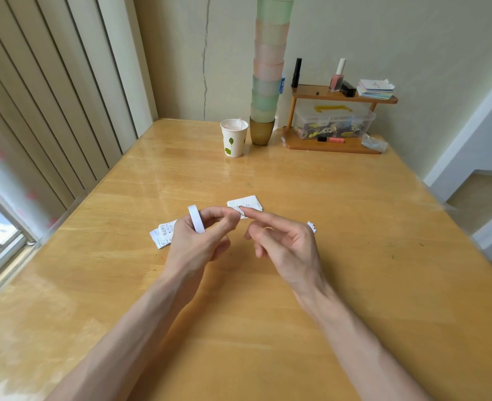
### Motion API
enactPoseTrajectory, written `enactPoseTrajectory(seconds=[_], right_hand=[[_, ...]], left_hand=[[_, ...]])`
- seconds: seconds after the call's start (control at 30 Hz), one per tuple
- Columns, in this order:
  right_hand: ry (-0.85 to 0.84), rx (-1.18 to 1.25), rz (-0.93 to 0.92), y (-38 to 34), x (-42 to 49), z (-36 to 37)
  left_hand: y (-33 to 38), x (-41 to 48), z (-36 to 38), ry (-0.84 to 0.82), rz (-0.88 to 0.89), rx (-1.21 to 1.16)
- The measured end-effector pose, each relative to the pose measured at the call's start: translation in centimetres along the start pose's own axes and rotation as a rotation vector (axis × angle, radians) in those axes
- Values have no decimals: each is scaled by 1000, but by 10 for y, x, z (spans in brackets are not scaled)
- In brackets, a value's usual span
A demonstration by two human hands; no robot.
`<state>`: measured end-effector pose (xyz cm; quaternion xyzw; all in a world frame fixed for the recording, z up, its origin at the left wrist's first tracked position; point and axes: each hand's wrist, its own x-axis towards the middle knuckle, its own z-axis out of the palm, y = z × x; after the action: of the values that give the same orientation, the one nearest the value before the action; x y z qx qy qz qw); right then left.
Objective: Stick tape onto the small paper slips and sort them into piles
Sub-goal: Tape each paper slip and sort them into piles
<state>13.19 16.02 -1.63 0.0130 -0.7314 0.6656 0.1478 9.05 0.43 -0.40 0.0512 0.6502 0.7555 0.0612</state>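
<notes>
My left hand [202, 238] holds a small white roll of tape [196, 219], with the roll around its fingers and the thumb and forefinger reaching right. My right hand [282, 241] points its forefinger at a small white bit of tape [242, 210] at the fingertips, above a printed paper slip [246, 204] lying on the wooden table [340, 227]. A pile of printed slips [161, 235] lies left of my left hand, partly hidden by it. Another white slip [312, 226] peeks out behind my right hand.
At the back stand a paper cup [234, 137], a tall stack of coloured plastic cups [268, 82] and a wooden shelf [334, 120] with a clear box, bottles and notepaper. Vertical blinds and a window run along the left.
</notes>
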Motion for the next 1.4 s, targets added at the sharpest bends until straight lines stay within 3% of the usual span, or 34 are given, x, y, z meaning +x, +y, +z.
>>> enactPoseTrajectory(seconds=[0.4, 0.7, 1.0, 1.4], right_hand=[[7, -16, -23, 0, 1, 1], [-16, -271, -190, 8, -2, 4], [-17, -34, -61, -3, -1, 1], [103, 93, 7, -6, 0, -5]], left_hand=[[3, -6, 5, 33, 102, 82], [0, -2, 3, 114, 93, 170], [-1, -1, 2, 64, 50, 96], [3, -6, 5, 30, 114, 91]])
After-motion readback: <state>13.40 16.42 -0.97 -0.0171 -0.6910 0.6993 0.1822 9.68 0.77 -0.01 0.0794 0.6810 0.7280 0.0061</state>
